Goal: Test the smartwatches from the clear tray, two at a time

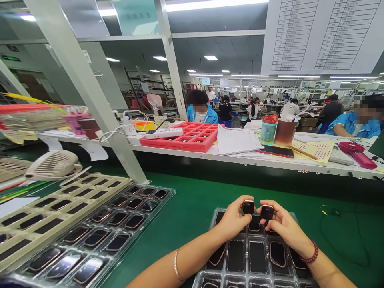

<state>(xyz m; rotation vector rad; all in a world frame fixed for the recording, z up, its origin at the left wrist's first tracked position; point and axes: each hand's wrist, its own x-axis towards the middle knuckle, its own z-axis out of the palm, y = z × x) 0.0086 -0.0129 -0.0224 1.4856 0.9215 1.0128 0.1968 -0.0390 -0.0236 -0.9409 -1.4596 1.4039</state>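
My left hand [237,218] grips a small dark watch body [248,207] with a gold rim between thumb and fingers. In my right hand [282,224] is a second watch body [267,212], pinched the same way. The two pieces are side by side, a little apart, above the back part of a clear plastic tray [247,256]. Rectangular pockets in this tray hold several more gold-rimmed watch bodies, one of them [277,254] right of centre; parts of the tray are hidden by my hands and forearms.
Left on the green table [192,192] lie a clear tray [120,232] of watch bodies and a beige tray [45,212] of dark screens. A white fan [54,164] stands behind. The shelf [192,155] bears a red tray [192,136], papers and cups. People sit beyond.
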